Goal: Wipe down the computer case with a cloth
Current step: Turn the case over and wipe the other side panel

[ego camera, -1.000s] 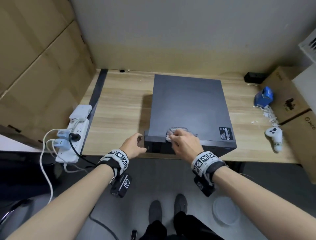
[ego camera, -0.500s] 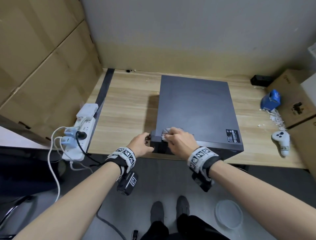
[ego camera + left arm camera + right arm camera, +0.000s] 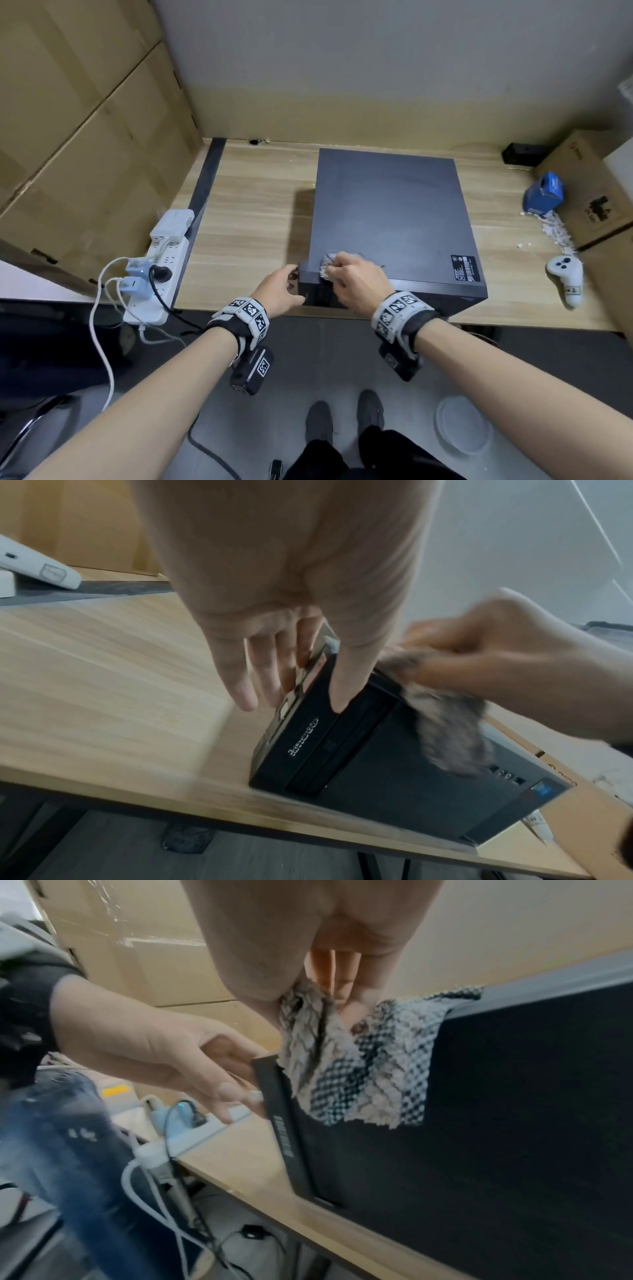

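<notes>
A dark grey computer case (image 3: 387,212) lies flat on the wooden table (image 3: 253,212), its front face (image 3: 359,764) toward me. My right hand (image 3: 349,277) grips a bunched grey-and-white checked cloth (image 3: 329,262) on the case's top at the near left corner. In the right wrist view the cloth (image 3: 359,1074) hangs over the front edge, below my right hand (image 3: 335,988). My left hand (image 3: 279,287) holds that same corner, thumb on the front face and fingers along the left side (image 3: 294,696). The cloth (image 3: 445,723) is blurred there.
A white power strip (image 3: 161,274) with plugs and cables sits at the table's left edge. Right of the case lie a white controller (image 3: 565,274), a blue object (image 3: 544,193) and white scraps (image 3: 558,233). Cardboard boxes (image 3: 68,137) wall the left; another box (image 3: 589,205) stands right.
My right hand has slid the cloth leftward along the near top edge toward the front-left corner. My left hand has stayed on that corner.
</notes>
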Tool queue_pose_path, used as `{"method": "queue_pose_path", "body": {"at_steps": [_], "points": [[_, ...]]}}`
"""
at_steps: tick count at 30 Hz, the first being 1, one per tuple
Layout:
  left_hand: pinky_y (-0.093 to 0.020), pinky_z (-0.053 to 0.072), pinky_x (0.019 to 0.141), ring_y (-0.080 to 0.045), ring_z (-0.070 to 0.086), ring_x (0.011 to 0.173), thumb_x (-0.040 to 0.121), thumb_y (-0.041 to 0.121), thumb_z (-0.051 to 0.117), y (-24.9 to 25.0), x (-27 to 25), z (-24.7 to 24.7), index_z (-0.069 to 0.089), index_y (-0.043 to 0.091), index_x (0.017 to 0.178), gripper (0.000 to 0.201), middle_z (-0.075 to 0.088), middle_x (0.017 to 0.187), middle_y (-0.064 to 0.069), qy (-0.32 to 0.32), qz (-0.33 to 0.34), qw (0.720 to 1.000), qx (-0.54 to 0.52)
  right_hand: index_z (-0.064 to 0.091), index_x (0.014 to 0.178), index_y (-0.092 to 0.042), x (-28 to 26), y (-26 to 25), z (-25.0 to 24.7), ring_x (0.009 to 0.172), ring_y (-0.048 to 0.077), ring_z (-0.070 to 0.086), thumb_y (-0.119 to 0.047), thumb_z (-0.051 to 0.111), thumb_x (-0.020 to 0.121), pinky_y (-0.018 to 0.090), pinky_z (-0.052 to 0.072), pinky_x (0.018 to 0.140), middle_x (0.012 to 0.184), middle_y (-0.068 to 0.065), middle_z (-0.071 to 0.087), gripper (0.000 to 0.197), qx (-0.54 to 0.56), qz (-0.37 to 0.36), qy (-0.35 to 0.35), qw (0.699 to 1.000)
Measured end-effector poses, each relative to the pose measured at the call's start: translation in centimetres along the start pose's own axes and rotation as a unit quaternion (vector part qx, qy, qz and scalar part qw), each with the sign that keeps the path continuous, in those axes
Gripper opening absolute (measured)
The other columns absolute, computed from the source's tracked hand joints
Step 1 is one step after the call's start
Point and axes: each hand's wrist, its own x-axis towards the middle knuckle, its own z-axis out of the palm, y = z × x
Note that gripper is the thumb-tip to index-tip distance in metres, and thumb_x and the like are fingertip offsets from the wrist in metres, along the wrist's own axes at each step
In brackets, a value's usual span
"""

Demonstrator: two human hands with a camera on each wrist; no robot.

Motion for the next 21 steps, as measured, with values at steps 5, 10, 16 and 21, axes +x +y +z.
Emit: {"method": "queue_pose_path", "body": {"at_steps": [5, 10, 16, 21], "points": [[-0.036, 0.051, 0.093, -0.024, 0.060, 0.107, 0.073, 0.019, 0.076, 2.4, 0.7, 0.3, 0.039, 0.019, 0.141, 0.077, 0.062, 0.122, -0.003, 0.024, 0.008, 0.997, 0.078, 0.075, 0.102, -0.028, -6.5, 9.0, -3.2, 0.081, 0.027, 0.066, -0.022, 0.060, 0.089, 0.036, 0.053, 0.062, 0.100, -0.005, 0.063, 0.021, -0.033, 0.105, 0.000, 0.994], [-0.032, 0.048, 0.078, -0.024, 0.060, 0.091, 0.072, 0.021, 0.078, 2.6, 0.8, 0.8, 0.047, 0.020, 0.122, 0.059, 0.064, 0.104, 0.000, 0.053, 0.005, 0.992, 0.110, 0.077, 0.102, -0.019, -13.4, 16.9, -6.6, 0.086, 0.032, 0.066, -0.015, 0.063, 0.087, 0.035, 0.051, 0.067, 0.098, 0.003, 0.065, 0.021, -0.032, 0.262, 0.020, 0.964], [-0.031, 0.045, 0.076, -0.023, 0.058, 0.092, 0.069, 0.025, 0.081, 2.2, 1.2, 1.8, 0.051, 0.021, 0.114, 0.055, 0.066, 0.105, -0.001, 0.088, 0.001, 0.992, 0.088, 0.074, 0.106, -0.008, -17.1, 22.6, -5.3, 0.099, 0.030, 0.066, -0.022, 0.072, 0.086, 0.036, 0.050, 0.081, 0.104, 0.011, 0.073, 0.024, 0.083, 0.385, -0.027, 0.919], [-0.030, 0.046, 0.079, -0.022, 0.060, 0.093, 0.065, 0.022, 0.087, 1.6, 1.4, 2.9, 0.055, 0.017, 0.110, 0.055, 0.067, 0.101, 0.000, 0.117, -0.014, 0.992, 0.035, 0.071, 0.088, -0.006, -16.1, 21.5, -0.3, 0.082, 0.021, 0.066, -0.033, 0.082, 0.077, 0.035, 0.051, 0.078, 0.084, 0.007, 0.074, 0.031, 0.221, 0.400, -0.038, 0.889]]}}
